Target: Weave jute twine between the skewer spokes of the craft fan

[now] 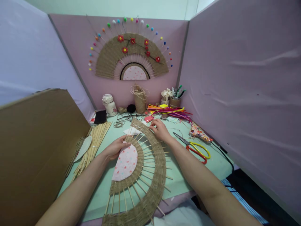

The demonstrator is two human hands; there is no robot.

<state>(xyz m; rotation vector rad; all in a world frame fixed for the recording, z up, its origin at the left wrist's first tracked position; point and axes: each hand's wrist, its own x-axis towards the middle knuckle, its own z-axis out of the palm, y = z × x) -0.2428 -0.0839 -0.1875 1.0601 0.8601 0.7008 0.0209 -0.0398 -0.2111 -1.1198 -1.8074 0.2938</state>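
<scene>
A half-round woven fan (160, 163) with thin wooden sticks for ribs is tilted over the table's front part. Its inner half-disc (125, 163) is white cloth with pink dots. My left hand (117, 147) grips the fan's inner woven band near its upper end, thumb on the front face. At the outer band's upper right edge is my right hand (159, 129), its fingers pinched together; whether a strand is between them is too small to make out. Behind the fan lies a white paper piece (133, 131).
Scissors with red and yellow handles (196, 149) and a patterned glue gun (201, 133) lie at right. A stick bundle (94, 142) lies left beside cardboard (39, 147). Twine (140, 100), a jar (109, 105) and pipe cleaners (169, 110) are behind. A finished fan (110, 59) hangs on the partition.
</scene>
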